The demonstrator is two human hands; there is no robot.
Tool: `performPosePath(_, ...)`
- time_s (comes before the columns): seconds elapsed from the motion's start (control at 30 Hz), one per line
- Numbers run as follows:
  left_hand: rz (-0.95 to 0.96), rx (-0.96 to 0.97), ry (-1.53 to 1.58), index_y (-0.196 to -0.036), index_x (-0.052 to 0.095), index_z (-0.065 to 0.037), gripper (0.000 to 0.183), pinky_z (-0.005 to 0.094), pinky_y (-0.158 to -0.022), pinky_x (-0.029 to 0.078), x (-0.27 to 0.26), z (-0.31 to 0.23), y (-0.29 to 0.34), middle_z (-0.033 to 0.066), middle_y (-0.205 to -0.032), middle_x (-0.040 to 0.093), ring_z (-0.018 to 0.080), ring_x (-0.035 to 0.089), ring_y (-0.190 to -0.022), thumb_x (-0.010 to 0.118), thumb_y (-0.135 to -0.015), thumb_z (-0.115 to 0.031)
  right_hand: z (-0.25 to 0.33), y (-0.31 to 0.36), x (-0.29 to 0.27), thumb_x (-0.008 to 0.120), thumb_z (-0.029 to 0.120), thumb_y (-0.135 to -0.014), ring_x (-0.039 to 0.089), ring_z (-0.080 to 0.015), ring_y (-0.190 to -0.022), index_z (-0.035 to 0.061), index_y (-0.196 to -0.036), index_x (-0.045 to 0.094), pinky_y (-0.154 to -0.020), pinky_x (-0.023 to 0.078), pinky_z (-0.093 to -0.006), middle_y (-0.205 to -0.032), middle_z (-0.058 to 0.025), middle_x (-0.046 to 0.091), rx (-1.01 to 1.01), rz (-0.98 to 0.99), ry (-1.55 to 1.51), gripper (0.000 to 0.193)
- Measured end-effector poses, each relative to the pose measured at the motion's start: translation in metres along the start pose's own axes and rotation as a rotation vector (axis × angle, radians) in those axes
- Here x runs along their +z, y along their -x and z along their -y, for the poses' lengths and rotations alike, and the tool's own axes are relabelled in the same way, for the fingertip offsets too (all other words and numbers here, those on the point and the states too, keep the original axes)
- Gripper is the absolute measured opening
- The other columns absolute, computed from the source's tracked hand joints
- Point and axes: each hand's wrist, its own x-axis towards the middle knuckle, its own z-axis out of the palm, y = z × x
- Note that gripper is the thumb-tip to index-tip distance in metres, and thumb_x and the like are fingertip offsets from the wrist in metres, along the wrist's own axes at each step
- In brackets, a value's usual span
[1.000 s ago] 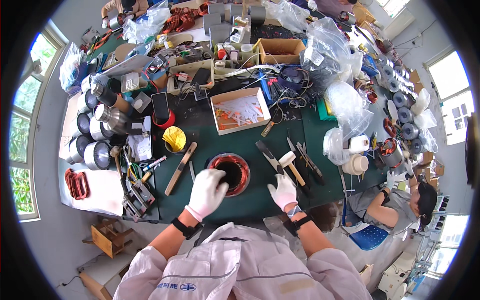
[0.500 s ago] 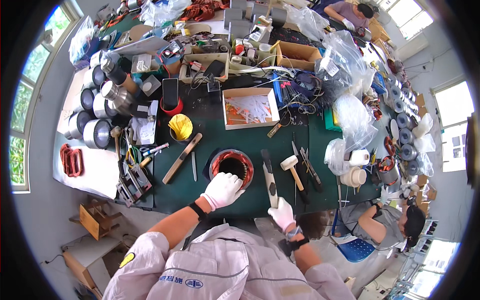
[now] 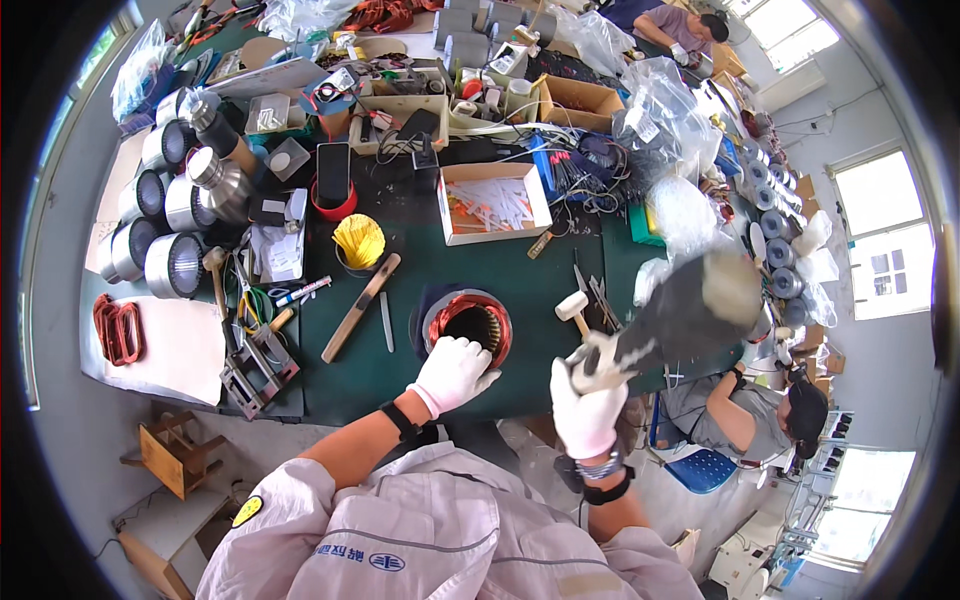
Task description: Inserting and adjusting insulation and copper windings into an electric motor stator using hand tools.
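Observation:
A motor stator with red-brown copper windings stands upright on the green table in front of me. My left hand, in a white glove, grips its near rim, fingers curled at the windings; the fingertips are partly hidden. My right hand, also gloved, is closed around the pale handle of a paddle-shaped tool. Its wide dark end is raised toward the head camera and smeared by motion. Behind the tool, a white-headed mallet lies on the table, partly covered from view.
Left of the stator lie a wooden strip and a thin pale blade. A cup with yellow slips and a carton of white strips stand farther back. Metal cores crowd the left. A seated co-worker is at the right.
My right hand has lifted the paddle-shaped tool from near the tabletop up toward the head camera and slightly right. My left hand stays on the stator; the whole view has shifted slightly.

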Motion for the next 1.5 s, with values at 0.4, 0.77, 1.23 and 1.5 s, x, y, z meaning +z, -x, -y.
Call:
performPosePath(0.4,0.0,0.223,0.215,-0.062,0.066,-0.009,0.037,0.0464,-0.062,0.05,-0.014,0.046,-0.009,0.0113,-0.063,0.062,0.0328,0.063,-0.063,0.076,-0.085,-0.036,0.026,0.0,0.008,0.079,0.012,-0.086,0.07,-0.0421,-0.092,0.0022,-0.116,0.06,-0.079,0.057,-0.0467,-0.104,-0.0183,0.067,-0.001,0.095,0.198,0.037)
performPosePath(0.77,-0.075,0.021,0.063,-0.072,0.069,-0.006,0.037,0.0497,-0.066,0.052,-0.012,0.003,-0.004,0.0142,-0.071,0.067,0.0346,0.068,-0.07,0.072,-0.09,-0.038,-0.033,0.013,0.021,0.072,0.018,-0.092,0.071,-0.0449,-0.084,0.0051,-0.115,0.06,-0.071,0.059,-0.0501,-0.094,-0.0228,0.072,0.131,0.28,0.342,0.029)
performPosePath(1.23,-0.113,-0.039,0.16,-0.069,0.063,-0.008,0.027,0.045,-0.066,0.051,-0.015,0.019,-0.011,0.0106,-0.069,0.062,0.0319,0.064,-0.069,0.074,-0.087,-0.025,-0.022,0.0,0.047,0.073,0.018,-0.09,0.07,-0.0473,-0.078,0.005,-0.119,0.06,-0.067,0.058,-0.0514,-0.085,-0.0225,0.071,-0.056,0.067,0.195,0.035)
performPosePath(1.5,0.045,0.255,0.251,-0.077,0.069,-0.007,0.023,0.0463,-0.071,0.053,-0.03,0.069,-0.028,0.0133,-0.074,0.065,0.0345,0.066,-0.074,0.074,-0.086,-0.027,-0.028,-0.021,0.04,0.071,0.021,-0.091,0.072,-0.0448,-0.083,0.0075,-0.111,0.06,-0.072,0.06,-0.0504,-0.091,-0.0218,0.073,0.132,0.39,0.345,0.026)
